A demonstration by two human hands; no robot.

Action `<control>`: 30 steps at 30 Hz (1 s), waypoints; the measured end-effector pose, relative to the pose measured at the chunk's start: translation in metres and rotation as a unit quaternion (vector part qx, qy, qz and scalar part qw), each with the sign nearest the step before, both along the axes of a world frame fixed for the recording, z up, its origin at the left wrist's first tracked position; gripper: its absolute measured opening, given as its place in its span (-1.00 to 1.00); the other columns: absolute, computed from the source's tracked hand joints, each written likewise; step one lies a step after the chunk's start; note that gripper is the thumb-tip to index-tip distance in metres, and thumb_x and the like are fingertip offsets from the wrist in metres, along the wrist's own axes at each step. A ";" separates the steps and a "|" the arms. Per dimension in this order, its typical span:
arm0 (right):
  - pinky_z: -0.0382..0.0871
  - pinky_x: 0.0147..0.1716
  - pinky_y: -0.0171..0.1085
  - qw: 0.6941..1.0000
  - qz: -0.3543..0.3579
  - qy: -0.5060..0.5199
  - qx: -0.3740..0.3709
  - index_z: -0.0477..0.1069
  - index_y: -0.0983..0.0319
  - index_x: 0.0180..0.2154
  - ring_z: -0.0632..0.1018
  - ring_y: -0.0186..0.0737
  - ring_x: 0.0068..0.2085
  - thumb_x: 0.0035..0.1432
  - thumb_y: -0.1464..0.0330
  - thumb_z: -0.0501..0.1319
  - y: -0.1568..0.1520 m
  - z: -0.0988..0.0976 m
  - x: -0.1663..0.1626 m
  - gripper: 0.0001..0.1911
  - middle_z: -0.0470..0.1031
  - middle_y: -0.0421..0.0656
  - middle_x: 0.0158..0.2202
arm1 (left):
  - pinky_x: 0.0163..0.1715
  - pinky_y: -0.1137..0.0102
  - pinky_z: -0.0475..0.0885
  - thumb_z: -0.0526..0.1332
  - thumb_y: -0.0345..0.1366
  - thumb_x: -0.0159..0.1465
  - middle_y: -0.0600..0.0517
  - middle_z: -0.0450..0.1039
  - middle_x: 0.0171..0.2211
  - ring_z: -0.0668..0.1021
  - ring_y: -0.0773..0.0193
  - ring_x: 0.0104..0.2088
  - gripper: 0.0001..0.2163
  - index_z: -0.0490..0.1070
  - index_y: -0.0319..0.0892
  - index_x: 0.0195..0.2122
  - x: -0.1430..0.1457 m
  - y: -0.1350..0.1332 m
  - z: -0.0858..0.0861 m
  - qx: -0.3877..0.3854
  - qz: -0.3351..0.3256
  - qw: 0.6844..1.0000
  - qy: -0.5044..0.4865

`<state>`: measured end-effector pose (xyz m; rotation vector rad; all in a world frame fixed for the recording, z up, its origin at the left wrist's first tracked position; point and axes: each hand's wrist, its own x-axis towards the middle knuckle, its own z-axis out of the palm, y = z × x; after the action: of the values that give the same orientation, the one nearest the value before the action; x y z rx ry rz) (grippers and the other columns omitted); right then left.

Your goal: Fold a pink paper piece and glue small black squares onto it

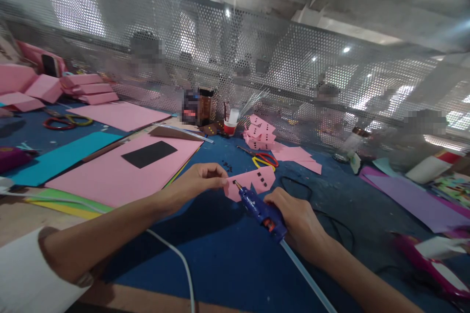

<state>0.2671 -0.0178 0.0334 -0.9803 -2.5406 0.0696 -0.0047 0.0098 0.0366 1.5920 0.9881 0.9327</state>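
Note:
My left hand pinches the left end of a small pink paper piece held above the blue table. Small black squares sit in a row near the right end of that piece, and a dark mark shows near its left end. In my right hand is a blue glue gun with its nozzle pointing up and left at the left part of the paper. A clear glue stick sticks out of its back end. Several tiny black bits lie just beyond my left hand.
Scissors lie beyond the paper, near stacked pink pieces with black squares. Pink sheets with a black rectangle spread to the left. A white cable and a black cord cross the table. A perforated metal screen stands behind.

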 end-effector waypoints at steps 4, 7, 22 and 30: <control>0.16 -0.42 -0.36 1.000 -0.005 -0.005 0.000 0.27 0.19 -0.19 0.39 -0.29 -0.37 0.17 0.40 0.12 0.000 0.000 0.000 -0.86 0.38 -0.15 -0.26 | -0.14 0.29 0.31 0.20 -0.28 0.19 0.00 0.51 -0.37 0.51 0.19 -0.27 -0.90 0.43 -0.20 -0.36 0.000 -0.001 0.002 -0.001 -0.006 1.000 0.002; 0.17 -0.41 -0.36 1.000 -0.001 -0.014 0.001 0.28 0.19 -0.18 0.40 -0.29 -0.37 0.16 0.40 0.13 0.000 0.000 -0.001 -0.85 0.38 -0.15 -0.25 | -0.14 0.29 0.31 0.20 -0.27 0.19 0.00 0.51 -0.37 0.52 0.19 -0.27 -0.89 0.43 -0.20 -0.37 0.000 -0.002 0.002 0.000 -0.007 1.000 0.001; 0.21 -0.41 -0.36 1.000 0.002 -0.010 0.006 0.28 0.19 -0.20 0.40 -0.29 -0.37 0.14 0.43 0.12 -0.001 0.002 -0.001 -0.86 0.38 -0.15 -0.27 | -0.17 0.31 0.31 0.23 -0.24 0.16 0.02 0.51 -0.39 0.51 0.20 -0.29 -0.88 0.44 -0.19 -0.39 0.001 -0.001 0.003 0.000 0.003 1.000 -0.001; 0.26 -0.38 -0.38 0.998 -0.010 0.011 -0.067 0.30 0.19 -0.18 0.44 -0.30 -0.34 0.15 0.43 0.12 -0.006 0.014 -0.002 -0.84 0.36 -0.17 -0.26 | -0.22 0.31 0.31 0.21 -0.26 0.15 0.00 0.52 -0.40 0.51 0.18 -0.29 -0.89 0.44 -0.19 -0.38 0.000 0.000 0.004 0.002 0.025 1.000 0.017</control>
<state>0.2654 -0.0233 0.0470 -1.0479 -2.5328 0.2466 -0.0049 0.0095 0.0405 1.5978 1.0540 0.9443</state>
